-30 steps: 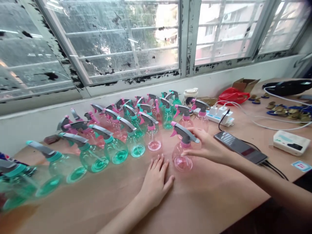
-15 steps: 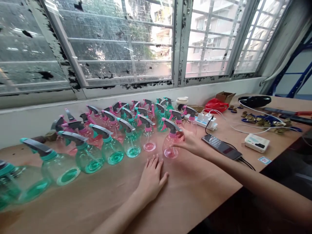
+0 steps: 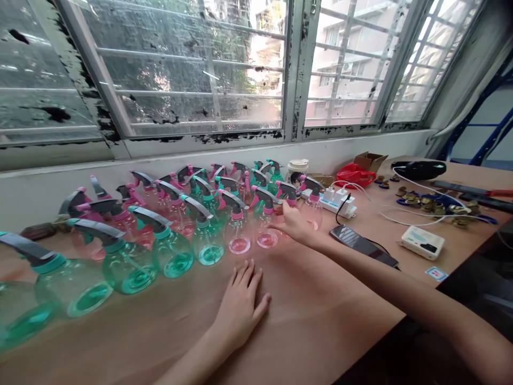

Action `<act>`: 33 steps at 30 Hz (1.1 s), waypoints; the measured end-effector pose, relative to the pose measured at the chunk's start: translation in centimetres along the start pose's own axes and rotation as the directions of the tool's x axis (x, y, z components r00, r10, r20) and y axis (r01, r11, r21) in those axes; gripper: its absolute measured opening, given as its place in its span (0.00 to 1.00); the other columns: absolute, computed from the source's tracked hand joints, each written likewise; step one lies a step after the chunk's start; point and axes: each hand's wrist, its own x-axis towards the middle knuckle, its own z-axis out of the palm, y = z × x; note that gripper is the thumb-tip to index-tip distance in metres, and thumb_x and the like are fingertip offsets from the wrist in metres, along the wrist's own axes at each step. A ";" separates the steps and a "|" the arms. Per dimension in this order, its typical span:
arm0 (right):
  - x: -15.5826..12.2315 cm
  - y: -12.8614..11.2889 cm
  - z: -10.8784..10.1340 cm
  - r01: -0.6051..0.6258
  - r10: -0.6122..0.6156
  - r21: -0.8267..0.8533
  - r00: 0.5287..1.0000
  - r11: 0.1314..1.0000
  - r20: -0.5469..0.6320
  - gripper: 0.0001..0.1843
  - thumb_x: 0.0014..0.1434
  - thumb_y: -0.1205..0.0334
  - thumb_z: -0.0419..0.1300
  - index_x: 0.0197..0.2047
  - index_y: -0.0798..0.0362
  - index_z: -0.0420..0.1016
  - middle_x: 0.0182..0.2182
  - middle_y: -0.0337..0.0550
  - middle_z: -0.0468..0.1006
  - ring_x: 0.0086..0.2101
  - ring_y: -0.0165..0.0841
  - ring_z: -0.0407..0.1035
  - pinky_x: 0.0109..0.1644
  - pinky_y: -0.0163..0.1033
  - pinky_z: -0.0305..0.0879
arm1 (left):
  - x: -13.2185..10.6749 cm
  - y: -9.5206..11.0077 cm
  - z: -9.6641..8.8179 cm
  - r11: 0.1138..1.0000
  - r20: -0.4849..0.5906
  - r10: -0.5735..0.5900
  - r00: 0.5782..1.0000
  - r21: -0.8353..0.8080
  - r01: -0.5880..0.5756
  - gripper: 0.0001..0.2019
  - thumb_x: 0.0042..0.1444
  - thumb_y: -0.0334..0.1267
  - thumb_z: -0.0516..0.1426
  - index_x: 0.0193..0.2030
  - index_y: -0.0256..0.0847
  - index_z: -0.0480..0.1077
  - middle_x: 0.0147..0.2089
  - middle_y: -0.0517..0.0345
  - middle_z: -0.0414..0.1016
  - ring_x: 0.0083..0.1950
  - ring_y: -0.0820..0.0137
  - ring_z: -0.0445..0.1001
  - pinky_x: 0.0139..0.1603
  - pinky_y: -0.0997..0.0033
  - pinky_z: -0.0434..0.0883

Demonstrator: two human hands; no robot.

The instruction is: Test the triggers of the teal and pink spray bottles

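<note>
Several clear spray bottles stand in rows, some tinted green and some pink. My right hand [image 3: 294,221] reaches in from the right, at the right side of a front-row pink spray bottle [image 3: 266,232]. Its thumb and forefinger are spread beside the bottle; the thumb overlaps the bottle's edge, and the other fingers are partly hidden. Just left of that bottle stands another pink spray bottle [image 3: 239,235], then a green spray bottle [image 3: 209,243]. My left hand [image 3: 240,302] lies flat on the brown table [image 3: 304,321], fingers outstretched, in front of the row, holding nothing.
Right of the bottles are a power strip [image 3: 332,203] with plugs and cables, a phone [image 3: 360,246], a white box-shaped device [image 3: 422,242] and a red plastic bag [image 3: 355,175]. A paper cup [image 3: 298,167] stands near the wall. Small brass-coloured parts [image 3: 417,199] lie farther right.
The pink bottle at my right hand has moved left, closer to its pink neighbour. My right hand has moved left and its grip has loosened. The view has shifted slightly; my left hand still lies flat.
</note>
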 end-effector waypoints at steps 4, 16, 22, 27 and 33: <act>0.7 0.2 0.6 0.015 -0.015 0.044 1.000 0.999 -0.014 0.26 0.54 0.61 0.70 0.50 0.58 0.63 0.48 0.64 0.79 0.49 0.50 0.76 0.48 0.49 0.71 | -0.1 -0.3 0.1 1.000 0.017 0.007 1.000 0.030 -0.008 0.24 0.66 0.44 0.54 0.65 0.33 0.65 0.70 0.38 0.59 0.70 0.49 0.58 0.66 0.42 0.59; -2.2 4.9 -4.1 -0.057 0.079 0.108 0.973 0.993 -0.216 0.16 0.61 0.48 0.61 0.39 0.54 0.75 0.38 0.48 0.82 0.33 0.37 0.77 0.37 0.41 0.72 | -0.4 -1.8 1.0 0.982 -0.102 0.125 0.987 0.156 -0.109 0.25 0.66 0.47 0.53 0.66 0.38 0.63 0.69 0.44 0.61 0.68 0.51 0.63 0.63 0.46 0.66; -0.5 6.7 -4.0 -0.135 0.139 0.036 0.962 0.990 -0.233 0.32 0.55 0.41 0.64 0.54 0.56 0.73 0.48 0.56 0.80 0.37 0.44 0.78 0.45 0.49 0.71 | -0.5 -2.3 1.2 0.973 -0.136 0.157 0.978 0.194 -0.129 0.29 0.65 0.48 0.54 0.70 0.41 0.57 0.70 0.44 0.59 0.66 0.51 0.65 0.60 0.47 0.70; 0.4 6.5 -2.4 -0.089 0.090 0.010 0.983 0.996 -0.163 0.32 0.56 0.44 0.65 0.57 0.53 0.71 0.55 0.55 0.76 0.53 0.49 0.72 0.55 0.50 0.67 | -0.6 -2.1 1.0 0.973 -0.134 0.138 0.981 0.205 -0.109 0.30 0.65 0.49 0.54 0.70 0.43 0.56 0.70 0.45 0.60 0.66 0.51 0.66 0.59 0.48 0.71; -1.2 6.5 -3.0 -0.089 0.086 -0.012 0.987 0.996 -0.133 0.29 0.56 0.44 0.64 0.55 0.54 0.71 0.52 0.53 0.78 0.52 0.48 0.73 0.53 0.51 0.68 | -0.4 -2.2 0.9 0.982 -0.139 0.118 0.983 0.163 -0.095 0.28 0.65 0.48 0.54 0.69 0.44 0.56 0.69 0.45 0.62 0.65 0.50 0.67 0.59 0.47 0.71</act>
